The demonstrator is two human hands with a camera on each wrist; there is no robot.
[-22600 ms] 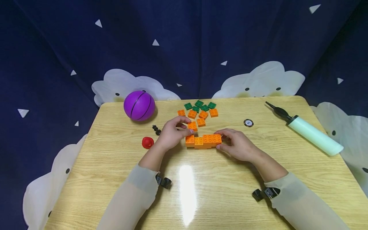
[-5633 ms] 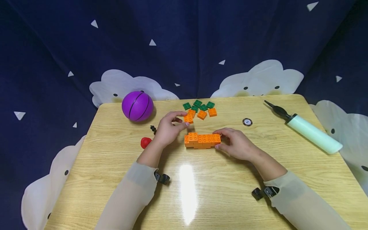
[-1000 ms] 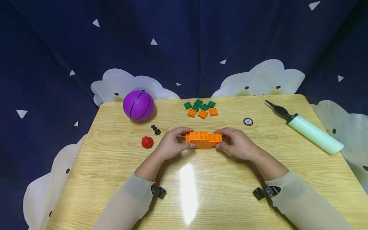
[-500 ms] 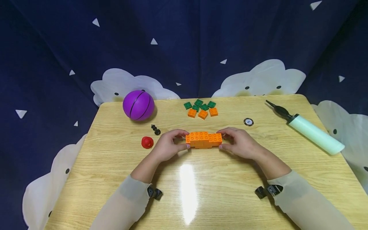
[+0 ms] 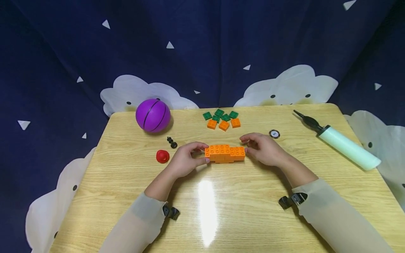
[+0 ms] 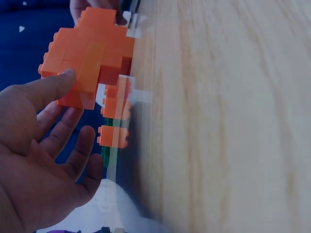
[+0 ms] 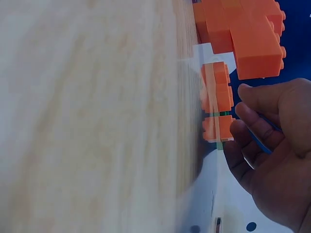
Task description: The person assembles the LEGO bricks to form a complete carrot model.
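Observation:
A stepped block of joined orange toy bricks (image 5: 224,155) stands at mid-table, with a raised row on its left part. My left hand (image 5: 184,161) pinches its left end between thumb and fingers; in the left wrist view the thumb lies on the block's (image 6: 90,58) near side. My right hand (image 5: 265,149) is off the right end, its fingers loosely bent with nothing in them. In the right wrist view a small gap shows between the thumb tip and the block's end (image 7: 257,63). Behind the block lie 3 loose orange bricks (image 5: 224,125).
Several green bricks (image 5: 219,112) lie behind the loose orange ones. To the left are a purple ball (image 5: 153,115), a black beaded piece (image 5: 172,142) and a small red hat (image 5: 162,156). A poker chip (image 5: 274,134) and an air pump (image 5: 348,147) lie to the right.
My right hand has let go of the block's right end and moved up and back. My left hand stays at the left end. Earlier, more loose bricks lay behind; the raised row has grown.

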